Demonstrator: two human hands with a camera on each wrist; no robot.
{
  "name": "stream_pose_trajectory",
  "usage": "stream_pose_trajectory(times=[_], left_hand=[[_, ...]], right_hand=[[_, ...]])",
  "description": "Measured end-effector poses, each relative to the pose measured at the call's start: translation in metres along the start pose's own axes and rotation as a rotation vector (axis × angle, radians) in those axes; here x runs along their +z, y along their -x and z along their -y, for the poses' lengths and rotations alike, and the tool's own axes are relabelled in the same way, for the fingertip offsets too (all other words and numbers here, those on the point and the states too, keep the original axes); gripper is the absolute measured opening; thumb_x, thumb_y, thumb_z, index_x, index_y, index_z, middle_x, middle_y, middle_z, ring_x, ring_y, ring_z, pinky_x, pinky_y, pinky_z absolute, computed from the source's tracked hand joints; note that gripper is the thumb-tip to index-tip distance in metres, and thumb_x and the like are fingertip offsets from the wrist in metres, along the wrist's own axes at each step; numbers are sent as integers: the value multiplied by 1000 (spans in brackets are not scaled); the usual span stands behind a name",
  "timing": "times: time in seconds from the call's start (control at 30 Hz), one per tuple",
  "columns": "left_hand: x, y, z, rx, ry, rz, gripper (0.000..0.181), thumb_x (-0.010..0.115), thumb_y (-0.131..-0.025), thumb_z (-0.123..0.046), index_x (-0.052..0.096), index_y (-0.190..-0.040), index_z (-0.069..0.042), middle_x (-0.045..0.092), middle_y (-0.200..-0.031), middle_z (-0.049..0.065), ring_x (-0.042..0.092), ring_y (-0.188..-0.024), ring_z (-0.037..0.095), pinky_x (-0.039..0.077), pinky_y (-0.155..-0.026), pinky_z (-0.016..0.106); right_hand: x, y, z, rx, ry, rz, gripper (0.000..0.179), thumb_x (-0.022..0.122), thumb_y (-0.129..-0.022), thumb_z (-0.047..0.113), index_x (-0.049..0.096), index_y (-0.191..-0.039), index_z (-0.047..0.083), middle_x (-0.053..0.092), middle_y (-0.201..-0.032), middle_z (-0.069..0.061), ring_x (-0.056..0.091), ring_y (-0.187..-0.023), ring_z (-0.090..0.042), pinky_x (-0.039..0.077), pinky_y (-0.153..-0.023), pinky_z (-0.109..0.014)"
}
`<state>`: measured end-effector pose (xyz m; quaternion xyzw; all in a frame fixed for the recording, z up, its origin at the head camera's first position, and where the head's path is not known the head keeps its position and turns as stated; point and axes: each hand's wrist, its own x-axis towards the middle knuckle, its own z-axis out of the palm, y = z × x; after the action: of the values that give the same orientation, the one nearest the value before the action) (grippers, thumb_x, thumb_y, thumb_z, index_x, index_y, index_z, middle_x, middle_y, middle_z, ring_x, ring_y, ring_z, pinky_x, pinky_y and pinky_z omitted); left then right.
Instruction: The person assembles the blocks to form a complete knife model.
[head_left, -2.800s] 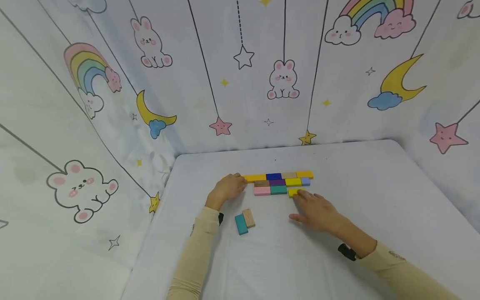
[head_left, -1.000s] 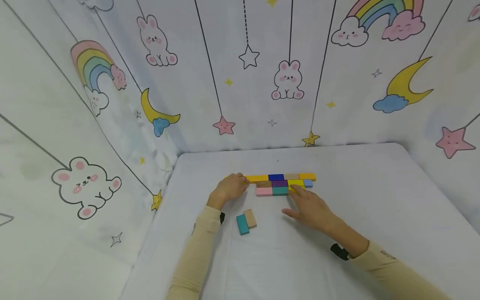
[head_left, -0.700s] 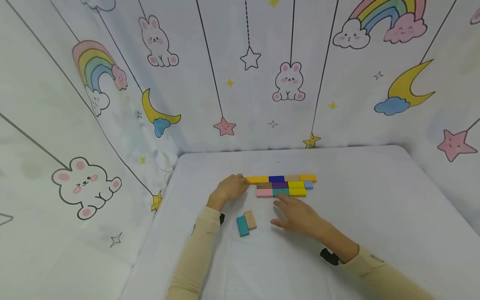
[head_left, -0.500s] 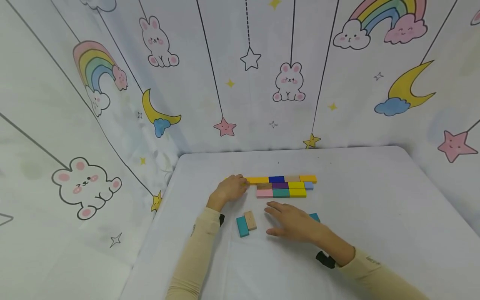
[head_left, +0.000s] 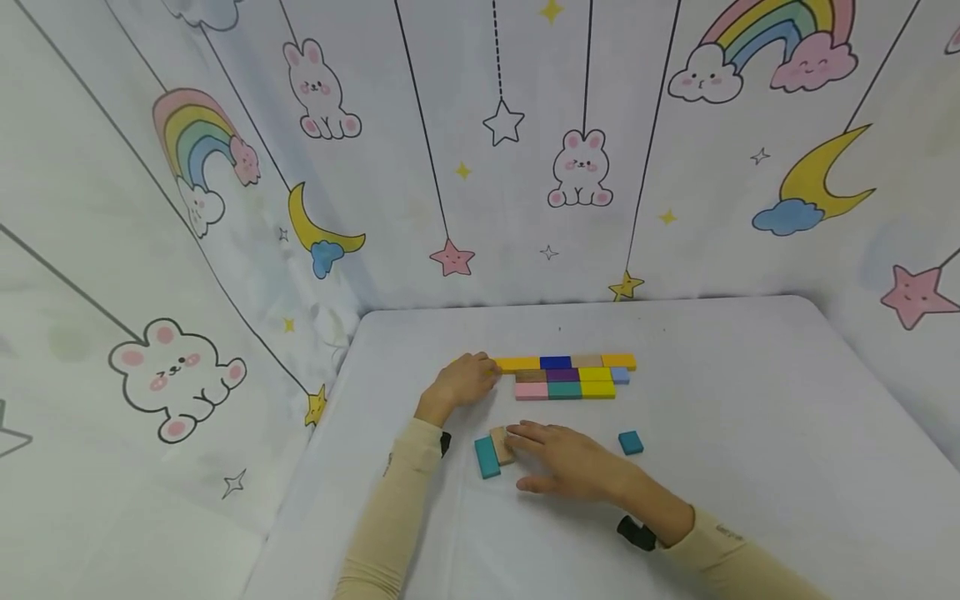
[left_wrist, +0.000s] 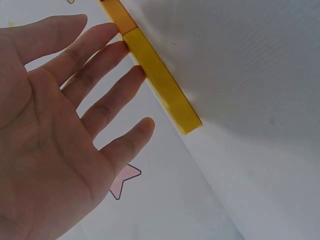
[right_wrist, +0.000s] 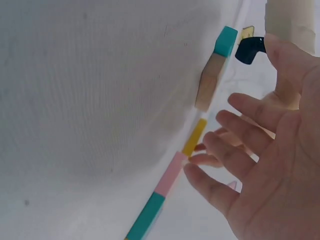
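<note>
My left hand (head_left: 459, 383) rests at the left end of the back row of wooden blocks. In the left wrist view its straight fingertips touch a long yellow block (left_wrist: 162, 82), which meets an orange block (left_wrist: 119, 16). My right hand (head_left: 573, 462) reaches over the table with fingers extended and spread. In the head view its fingertips overlap the right edge of a natural wood block (head_left: 499, 447); the right wrist view shows them apart from that wood block (right_wrist: 210, 82). A teal block (head_left: 487, 458) lies against the wood block's left side.
Rows of coloured blocks lie together, including a pink block (head_left: 531, 391), a green block (head_left: 564, 390), a yellow block (head_left: 597, 389) and a light blue block (head_left: 619, 377). A small teal block (head_left: 631, 442) sits right of my right hand. A patterned cloth (head_left: 525, 208) hangs behind.
My right hand slid the yellow block left against the green one, released it, then moved left and nearer to the wood block. The small teal block came into view. My left hand stayed put.
</note>
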<state>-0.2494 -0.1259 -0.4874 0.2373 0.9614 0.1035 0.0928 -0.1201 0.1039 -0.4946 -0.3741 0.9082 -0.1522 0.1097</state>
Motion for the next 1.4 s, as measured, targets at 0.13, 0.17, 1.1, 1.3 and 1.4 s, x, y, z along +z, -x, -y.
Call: stream_pose_trajectory(times=[0.13,0.17,1.1,1.3,1.4], left_hand=[[1,0,-1,2,-12,5,34,51,-111,-30,70,-135,-15,62,-139,5,59,-126,27,47,-112,44],[2,0,-1,0,-14,7,34,51,-111,-30,69,-136,-16,62,-139,4,59,-126,27,47,-112,44],[2,0,-1,3,18,-9,36,60,-107,-37,70,-133,-14,63,-136,6,59,-123,27,49,-108,44],[-1,2,-2,4,17,-9,36,61,-106,-36,70,-134,-15,63,-137,5,59,-123,28,50,-108,45],[-1,2,-2,4,-4,-13,36,61,-106,-37,69,-134,-15,63,-137,5,60,-123,28,49,-108,44]], right_hand=[[5,-1,2,-26,-20,-3,70,61,-103,54,42,-162,21,32,-170,4,30,-156,-25,33,-122,-54],[6,-1,3,-32,-21,-7,70,60,-104,53,41,-162,20,32,-170,3,30,-156,-25,32,-122,-54],[14,9,23,-21,279,-42,72,62,-99,61,53,-152,13,49,-151,-11,53,-139,-28,42,-118,-47],[14,14,25,-21,347,-48,76,61,-98,63,52,-152,10,47,-148,-13,57,-130,-26,47,-113,-48],[13,16,26,-11,382,-55,78,61,-98,64,52,-150,7,49,-148,-13,57,-130,-26,48,-112,-49]])
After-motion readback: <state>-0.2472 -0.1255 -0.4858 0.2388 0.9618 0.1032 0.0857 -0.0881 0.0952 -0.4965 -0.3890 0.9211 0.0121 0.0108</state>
